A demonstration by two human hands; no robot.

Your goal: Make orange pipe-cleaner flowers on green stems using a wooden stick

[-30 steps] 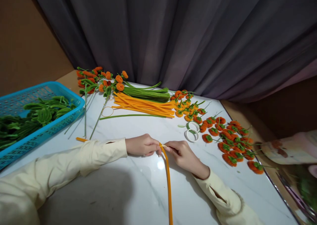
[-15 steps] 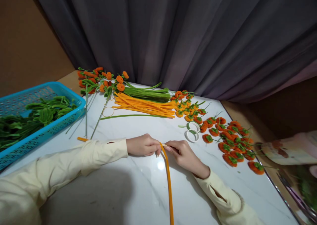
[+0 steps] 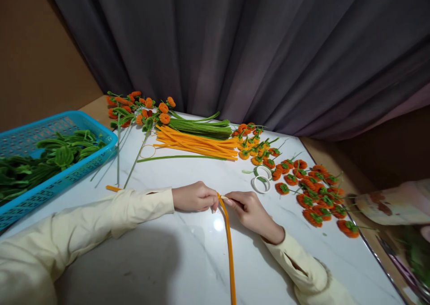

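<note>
An orange pipe cleaner (image 3: 229, 242) hangs from between my fingertips down to the lower edge of the view. My left hand (image 3: 195, 196), coming in from the left, pinches it near its upper end. Facing it, my right hand (image 3: 251, 211) has thumb and finger closed at the same end, close to the left fingertips. Behind the hands lies a bundle of yellow-orange pipe cleaners (image 3: 198, 143), with a bundle of green pipe cleaners (image 3: 199, 127) beyond it. The exact twist or fold between the fingertips is too small to make out.
A blue basket (image 3: 112, 139) with green fuzzy leaves stands at the left. Two white tape rolls (image 3: 261, 185) lie right of centre. Small orange flower heads (image 3: 312, 191) with green tops spread over the right of the white table (image 3: 198, 260). Orange stemmed flowers (image 3: 164, 118) lie back left.
Hardly anything differs. Both hands keep their pinch on the orange pipe cleaner, and the whole view has shifted very slightly.
</note>
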